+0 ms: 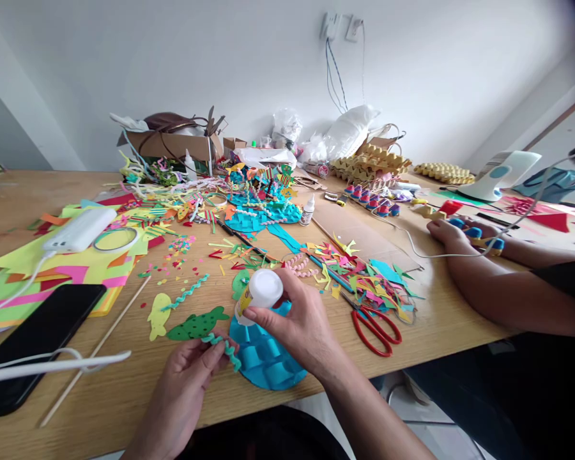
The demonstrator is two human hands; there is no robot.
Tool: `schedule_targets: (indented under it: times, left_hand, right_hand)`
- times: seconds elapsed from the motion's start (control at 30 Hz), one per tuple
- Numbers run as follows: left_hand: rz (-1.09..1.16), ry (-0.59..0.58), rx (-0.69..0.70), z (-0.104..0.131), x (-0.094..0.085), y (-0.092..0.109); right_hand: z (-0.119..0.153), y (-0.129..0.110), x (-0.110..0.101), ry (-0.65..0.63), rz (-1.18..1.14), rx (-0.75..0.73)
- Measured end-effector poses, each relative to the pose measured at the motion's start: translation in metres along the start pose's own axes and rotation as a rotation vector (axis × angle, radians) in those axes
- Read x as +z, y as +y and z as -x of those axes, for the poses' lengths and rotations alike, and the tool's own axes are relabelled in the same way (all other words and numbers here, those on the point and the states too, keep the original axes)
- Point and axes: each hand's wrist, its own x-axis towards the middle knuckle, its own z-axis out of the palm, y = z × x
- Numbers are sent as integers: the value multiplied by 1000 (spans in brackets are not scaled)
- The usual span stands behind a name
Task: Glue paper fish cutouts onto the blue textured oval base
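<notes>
My right hand (303,317) grips a white glue bottle (263,292), tipped with its base toward me and its nozzle out of sight. Pinched in the fingers of my left hand (190,372) is a curly teal pipe cleaner (229,351). Under and beside the bottle lies a round blue paper base (269,364) with folded strips on it. A dark-spotted green paper fish (199,324) is just past my left fingers. Farther left lies a yellow paper fish (160,315), touched by another teal curly pipe cleaner (186,293).
Red-handled scissors (376,332) and paper scraps lie to the right. A black phone (43,345), a wooden stick (96,351) and coloured paper sheets (9,255) are on the left. Behind stands a decorated blue paper piece (261,198). Another person's arms (483,275) rest at the right, near painted egg-carton pieces.
</notes>
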Motion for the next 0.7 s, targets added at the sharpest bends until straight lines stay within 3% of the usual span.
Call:
schedule_targets:
  times: [0.7]
  left_hand:
    - [-63,-35,27,-1,5,1]
  right_hand:
    - [-4,2,7,-12,58,-18]
